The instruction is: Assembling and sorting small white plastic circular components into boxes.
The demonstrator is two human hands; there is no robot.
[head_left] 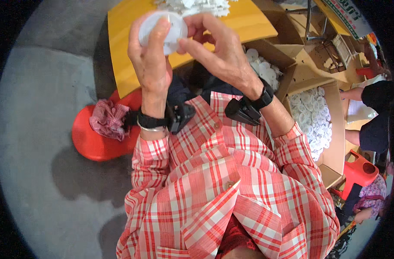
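Note:
A white round plastic disc (pixel 174 26) is held up over the yellow tabletop (pixel 123 52), its flat face toward me. My left hand (pixel 150 58) grips it from the left, the thumb lying across its face and the fingers behind. At the disc's right edge my right hand (pixel 223 49) is closed, with thumb tip and bent fingers against the rim. Whether a small piece is pinched in those right fingers cannot be made out. Just beyond the hands, a pile of small white plastic pieces (pixel 199 6) lies on the tabletop.
Right of me, a cardboard box (pixel 337 129) holds many round white parts (pixel 310 118); another pile of white parts (pixel 266 71) sits behind it. A red stool (pixel 87 140) with a checked cloth (pixel 110 118) stands at left. Other people and a red stool (pixel 356 172) are far right.

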